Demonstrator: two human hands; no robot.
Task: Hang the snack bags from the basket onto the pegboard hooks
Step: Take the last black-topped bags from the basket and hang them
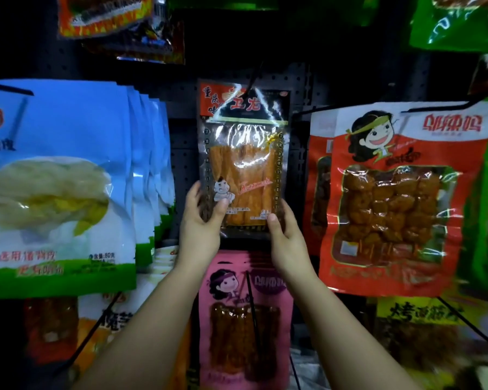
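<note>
A clear snack bag with orange strips and a red-and-black header is held upright against the dark pegboard in the middle. My left hand grips its lower left corner, thumb on the front. My right hand grips its lower right corner in the same way. A black hook sits right at the bag's top edge; whether the bag hangs on it cannot be told. The basket is out of view.
Blue-and-white bags hang in a thick row at the left. Red bags hang at the right, a pink bag on a long hook just below my hands. More bags hang above and in the lower corners.
</note>
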